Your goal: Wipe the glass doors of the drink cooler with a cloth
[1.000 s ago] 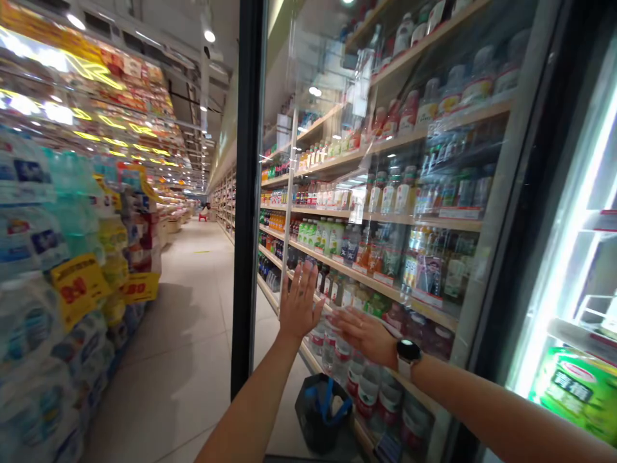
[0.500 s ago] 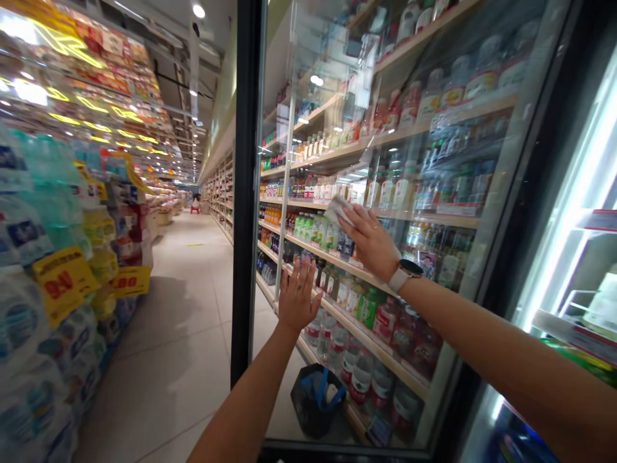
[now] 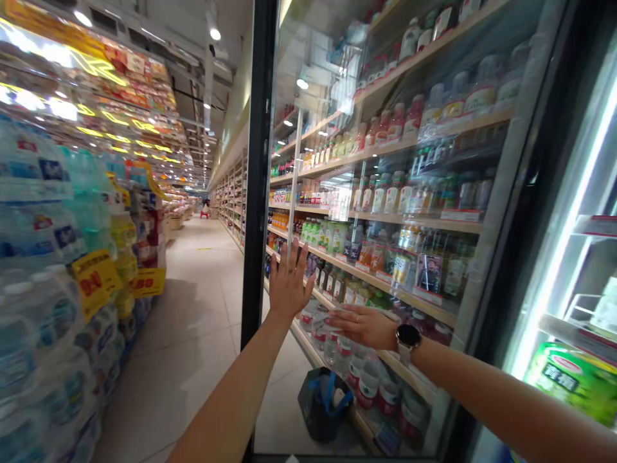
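Observation:
A glass door point(image 3: 308, 399) in a black frame stands open before me. My left hand point(image 3: 289, 286) lies flat against the glass with its fingers spread, holding nothing. Lower and to the right, my right hand point(image 3: 364, 325), with a watch point(image 3: 408, 335) on its wrist, presses a pale cloth point(image 3: 319, 323) to the glass. The cloth shows at the fingertips and along the hand's upper edge; the rest is hidden under the palm. Behind the glass are shelves of bottled drinks point(image 3: 385, 193).
A dark bucket point(image 3: 322, 408) with blue items inside is on the floor beyond the glass. On the left are stacked packs of bottles point(image 3: 38, 321) with yellow price signs point(image 3: 96, 280). The tiled aisle point(image 3: 193, 289) runs between. At right is the lit cooler interior point(image 3: 554, 270).
My right hand has moved down the glass with the cloth and turned to point left. My left hand stays flat on the door. The view has shifted slightly.

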Motion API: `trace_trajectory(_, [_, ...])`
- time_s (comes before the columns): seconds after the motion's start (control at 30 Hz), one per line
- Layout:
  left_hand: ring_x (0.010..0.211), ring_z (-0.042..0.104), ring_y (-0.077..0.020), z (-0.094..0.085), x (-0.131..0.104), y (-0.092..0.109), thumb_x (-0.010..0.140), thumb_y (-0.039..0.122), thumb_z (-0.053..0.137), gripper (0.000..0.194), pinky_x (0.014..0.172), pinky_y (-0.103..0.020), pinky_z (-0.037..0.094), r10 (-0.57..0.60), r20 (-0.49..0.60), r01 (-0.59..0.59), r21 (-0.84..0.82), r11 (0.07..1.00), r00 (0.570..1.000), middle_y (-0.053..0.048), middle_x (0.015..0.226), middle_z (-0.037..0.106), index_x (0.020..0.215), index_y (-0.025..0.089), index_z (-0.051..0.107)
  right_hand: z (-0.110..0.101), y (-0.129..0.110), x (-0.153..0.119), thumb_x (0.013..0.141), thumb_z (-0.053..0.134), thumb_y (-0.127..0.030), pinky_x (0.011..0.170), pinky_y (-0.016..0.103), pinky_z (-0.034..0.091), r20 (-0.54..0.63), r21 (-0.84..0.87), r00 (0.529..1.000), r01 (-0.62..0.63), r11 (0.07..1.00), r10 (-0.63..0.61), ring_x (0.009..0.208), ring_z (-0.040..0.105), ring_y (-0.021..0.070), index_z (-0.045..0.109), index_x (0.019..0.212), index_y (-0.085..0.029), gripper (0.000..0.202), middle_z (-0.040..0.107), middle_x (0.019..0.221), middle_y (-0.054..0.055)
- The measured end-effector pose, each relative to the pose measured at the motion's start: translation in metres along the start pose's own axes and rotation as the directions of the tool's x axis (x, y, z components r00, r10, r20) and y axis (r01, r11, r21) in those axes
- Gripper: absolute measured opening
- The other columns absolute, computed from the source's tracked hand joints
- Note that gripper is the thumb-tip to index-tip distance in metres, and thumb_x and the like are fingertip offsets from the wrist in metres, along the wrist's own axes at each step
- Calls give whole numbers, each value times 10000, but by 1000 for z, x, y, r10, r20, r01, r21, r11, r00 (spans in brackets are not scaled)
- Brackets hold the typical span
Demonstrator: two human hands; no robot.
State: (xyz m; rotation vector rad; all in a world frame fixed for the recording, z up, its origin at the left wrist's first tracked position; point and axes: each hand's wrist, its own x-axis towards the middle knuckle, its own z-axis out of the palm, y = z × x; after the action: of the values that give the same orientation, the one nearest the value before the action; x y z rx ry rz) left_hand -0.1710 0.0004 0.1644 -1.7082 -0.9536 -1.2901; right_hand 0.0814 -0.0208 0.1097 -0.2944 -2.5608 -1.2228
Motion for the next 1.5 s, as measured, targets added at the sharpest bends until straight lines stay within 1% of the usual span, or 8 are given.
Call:
trace_trajectory(0.2, [1507, 86, -286, -8, -4, 3, 971, 444, 377, 689, 1213, -505, 104, 27, -7, -27, -5, 1000, 1000, -135, 1601, 225, 1551, 149, 150, -77, 81, 68, 925, 473, -94, 1210, 451, 278, -84, -143, 979, -196, 970, 185, 1464, 281, 190, 402, 1467, -234, 565, 425, 1528, 42])
trace_trajectory(0.37, [1508, 86, -294, -9, -5, 3, 979, 473, 315, 694, 1207, -515, 113, 19, 4, -19, -14, 1000, 1000, -144, 1595, 250, 1551, 127, 133, -102, 123, 114, 869, 347, 13, 1228, 526, 212, -309, -101, 848, -479, 872, 431, 1500, 163, 202, 295, 1518, -275, 712, 357, 1568, 18])
trace_trajectory(0.83, [1508, 84, -290, -10, -4, 1, 959, 493, 353, 724, 1211, -489, 86, 27, 31, -26, -31, 999, 999, -150, 1597, 240, 1544, 111, 166, 12, -29, 32, 986, 425, -173, 1136, 343, 416, -17, 49, 998, -60, 997, 61, 1334, 485, 133, 583, 1313, -212, 365, 613, 1358, 24])
trace_trajectory(1.0, [1504, 115, -294, -9, -5, 1, 959, 490, 361, 708, 1208, -499, 114, 5, 40, -3, -37, 999, 999, -148, 1591, 258, 1543, 130, 187, -23, 17, 35, 992, 437, -200, 1154, 309, 382, -37, 5, 998, 41, 999, -41, 1328, 486, 110, 502, 1390, -195, 403, 616, 1354, 16])
trace_trajectory(1.13, [1504, 120, -287, -7, -5, 1, 967, 490, 351, 696, 1211, -486, 119, -3, 25, 3, -20, 1000, 1000, -139, 1593, 254, 1545, 141, 186, -88, 95, 56, 950, 429, -92, 1206, 468, 293, -104, -142, 967, -246, 959, 232, 1456, 301, 195, 403, 1464, -270, 545, 446, 1514, 5])
trace_trajectory(1.23, [1504, 113, -292, -8, -5, 1, 967, 497, 351, 702, 1213, -490, 115, -3, 20, 4, -13, 1000, 1000, -139, 1598, 240, 1548, 146, 173, -112, 123, 66, 901, 369, -7, 1216, 550, 221, -290, -140, 839, -513, 847, 460, 1493, 195, 221, 319, 1508, -274, 665, 376, 1556, 31])
trace_trajectory(1.33, [1504, 101, -295, -9, -6, 2, 970, 495, 342, 698, 1212, -495, 114, 2, 10, -2, -15, 1000, 1000, -147, 1598, 232, 1548, 143, 169, -95, 107, 66, 896, 341, -2, 1212, 541, 237, -369, -84, 789, -555, 827, 492, 1499, 170, 216, 281, 1526, -245, 677, 384, 1550, 61])
trace_trajectory(1.5, [1501, 110, -308, -10, -7, 2, 973, 491, 334, 701, 1205, -517, 128, 18, 9, -18, -15, 1000, 1000, -164, 1592, 240, 1546, 124, 169, -25, 22, 45, 925, 415, -66, 1188, 471, 323, -149, 6, 947, -286, 958, 284, 1453, 306, 195, 468, 1426, -224, 528, 485, 1483, 62])
